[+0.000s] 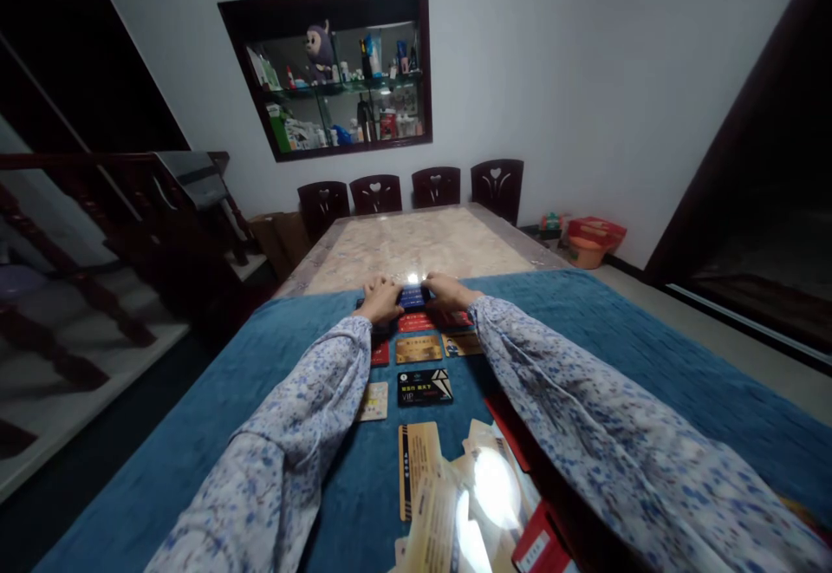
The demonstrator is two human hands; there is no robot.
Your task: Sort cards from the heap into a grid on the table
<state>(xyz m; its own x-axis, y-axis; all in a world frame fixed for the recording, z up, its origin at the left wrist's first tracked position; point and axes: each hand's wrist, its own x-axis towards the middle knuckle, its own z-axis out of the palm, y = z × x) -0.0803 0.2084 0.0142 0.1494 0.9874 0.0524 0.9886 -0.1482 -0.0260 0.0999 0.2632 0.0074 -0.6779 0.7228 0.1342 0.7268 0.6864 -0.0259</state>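
A blue card (pixel 412 298) lies at the far end of the rows of cards, with my hands at its two sides. My left hand (pixel 380 299) grips its left edge with bent fingers. At the right edge, my right hand (pixel 447 292) is closed the same way, its fingertips partly hidden. Just nearer are a red card (pixel 416 322) and a gold card (pixel 418 349). A black VIP card (pixel 425 387) lies closer to me, beside a pale card (pixel 373 402) partly under my left sleeve. More cards show between and beneath my forearms.
A blue cloth (pixel 260 400) covers the near part of the long table (pixel 416 239). Close to me lies a loose heap of overlapping beige cards (pixel 432 521), with glare on some, and a red card (pixel 542 543). Several dark chairs (pixel 437 187) stand at the far end.
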